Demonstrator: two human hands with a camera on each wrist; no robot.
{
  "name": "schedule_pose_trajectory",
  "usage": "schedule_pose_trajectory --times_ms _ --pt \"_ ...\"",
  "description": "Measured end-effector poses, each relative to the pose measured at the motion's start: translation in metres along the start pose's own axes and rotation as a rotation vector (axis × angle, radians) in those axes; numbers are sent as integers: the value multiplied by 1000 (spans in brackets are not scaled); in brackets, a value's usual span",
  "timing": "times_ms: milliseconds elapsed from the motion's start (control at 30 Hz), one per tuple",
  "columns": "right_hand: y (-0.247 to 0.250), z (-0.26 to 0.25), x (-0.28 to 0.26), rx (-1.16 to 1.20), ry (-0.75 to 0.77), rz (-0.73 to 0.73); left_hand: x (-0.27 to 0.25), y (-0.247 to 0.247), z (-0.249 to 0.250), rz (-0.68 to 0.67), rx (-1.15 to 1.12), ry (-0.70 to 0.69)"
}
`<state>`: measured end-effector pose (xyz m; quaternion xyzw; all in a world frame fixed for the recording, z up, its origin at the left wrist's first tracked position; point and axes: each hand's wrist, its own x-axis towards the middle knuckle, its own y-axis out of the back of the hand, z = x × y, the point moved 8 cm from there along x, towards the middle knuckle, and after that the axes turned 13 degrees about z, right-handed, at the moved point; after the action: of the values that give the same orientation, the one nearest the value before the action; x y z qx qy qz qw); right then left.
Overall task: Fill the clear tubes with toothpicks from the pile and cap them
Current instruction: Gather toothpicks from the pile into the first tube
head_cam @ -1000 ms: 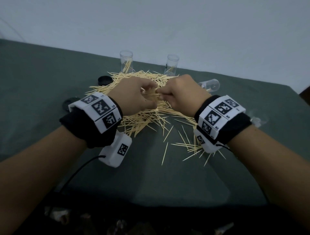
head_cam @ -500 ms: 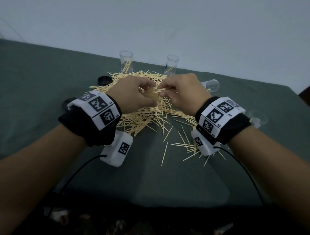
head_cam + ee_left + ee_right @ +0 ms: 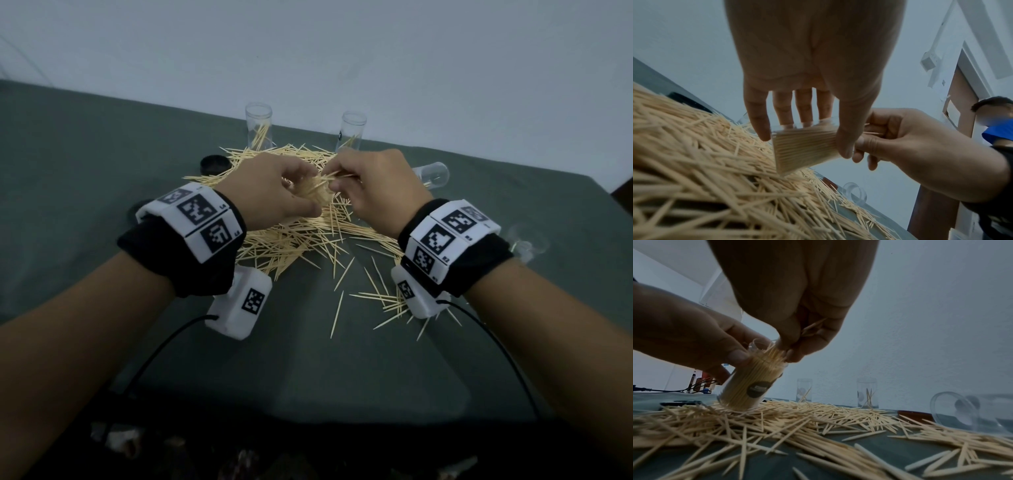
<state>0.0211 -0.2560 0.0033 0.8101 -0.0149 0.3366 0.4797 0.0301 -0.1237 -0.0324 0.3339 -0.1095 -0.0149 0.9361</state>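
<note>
My left hand (image 3: 274,192) grips a clear tube (image 3: 750,386), thumb and fingers wrapped round its wall. The tube is packed with toothpicks, tilted, base down on the toothpick pile (image 3: 294,236), mouth toward my right hand (image 3: 373,192). Right hand pinches a small bunch of toothpicks (image 3: 774,352) between thumb and fingertips, tips at the tube mouth. Dark round label on the tube's lower wall.

Relative to the pile: two upright tubes at its far edge, far-left tube (image 3: 258,126) and far-right tube (image 3: 352,132), each with a few toothpicks inside. A third tube (image 3: 431,174) lies on its side just right of the pile. Black cap (image 3: 214,164) to the pile's left on the green table (image 3: 85,171). Loose toothpicks are scattered on the pile's near side.
</note>
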Motion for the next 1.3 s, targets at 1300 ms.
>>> schedule_pose_trajectory --times_ms 1300 --pt "20 -3 5 100 85 227 -2 -4 0 -31 -103 23"
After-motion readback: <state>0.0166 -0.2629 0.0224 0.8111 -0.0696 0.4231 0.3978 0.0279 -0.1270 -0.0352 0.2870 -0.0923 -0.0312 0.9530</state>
